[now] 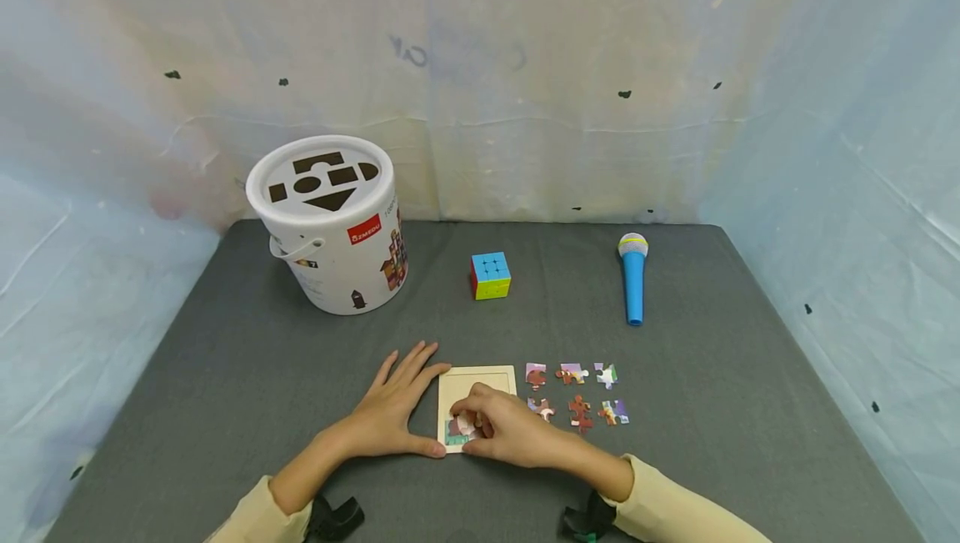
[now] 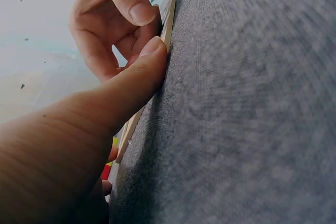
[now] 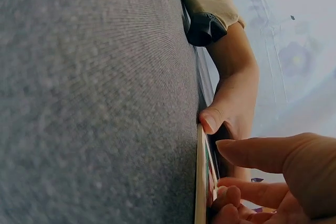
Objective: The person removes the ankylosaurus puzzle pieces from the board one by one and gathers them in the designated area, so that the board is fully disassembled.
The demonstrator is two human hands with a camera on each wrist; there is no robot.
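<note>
A light wooden puzzle tray point(image 1: 480, 376) lies on the grey table, with several joined jigsaw pieces point(image 1: 456, 434) in its lower left part. My left hand point(image 1: 390, 414) has its fingers spread; the thumb touches the tray's lower left corner and a fingertip reaches the upper left one. Over the tray's lower half is my right hand point(image 1: 513, 430), fingers bent and their tips touching the pieces. In the right wrist view, its thumb point(image 3: 252, 153) stands apart from those fingertips. Part of the picture is hidden beneath the right hand. Loose jigsaw pieces point(image 1: 580, 412) lie right of the tray in two rows.
A white lidded bucket point(image 1: 337, 234) with shaped holes in its lid stands at the back left. Behind the tray sits a puzzle cube point(image 1: 491, 276). A blue toy microphone point(image 1: 633, 284) lies at the back right. Plastic sheeting point(image 1: 525, 151) surrounds the table's back and sides.
</note>
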